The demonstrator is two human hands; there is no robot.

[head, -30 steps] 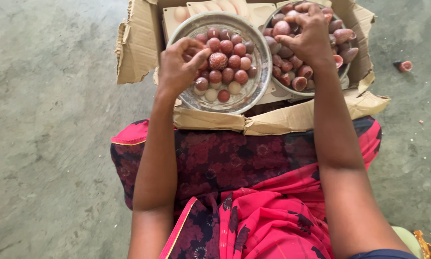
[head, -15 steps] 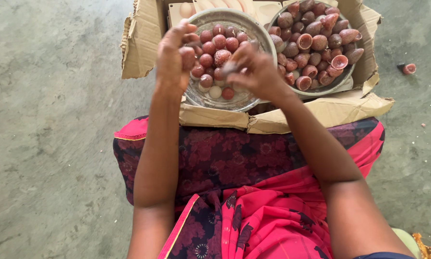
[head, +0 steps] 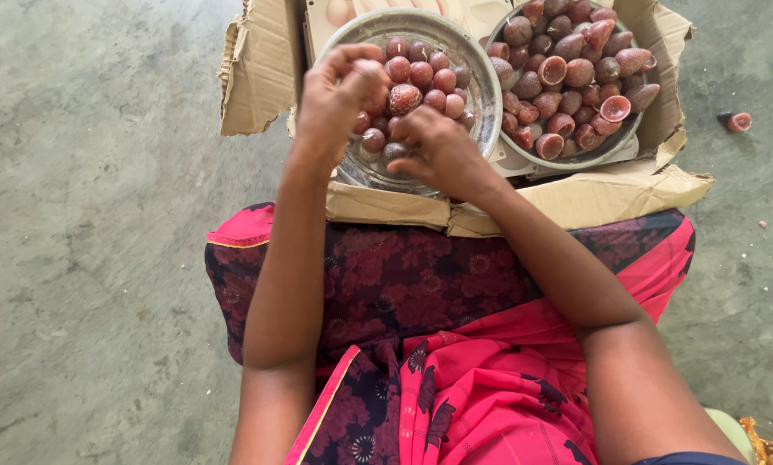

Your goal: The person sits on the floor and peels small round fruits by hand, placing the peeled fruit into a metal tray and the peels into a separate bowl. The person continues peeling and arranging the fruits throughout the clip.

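Reddish fruits [head: 404, 99] are heaped in the left steel bowl [head: 481, 82], directly under both hands. Left hand [head: 335, 99] and right hand [head: 438, 151] are held close together; whether either is clamped on a fruit cannot be told.

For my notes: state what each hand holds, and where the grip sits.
Both the left hand and right hand curl over the left bowl of reddish fruits; any grip is hidden.

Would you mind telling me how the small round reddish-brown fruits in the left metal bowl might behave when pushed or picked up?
The small round reddish-brown fruits look rounded, so they would probably roll if nudged. Heaped in the shallow metal bowl, neighbours may shift when one is lifted. They seem small enough to be light.
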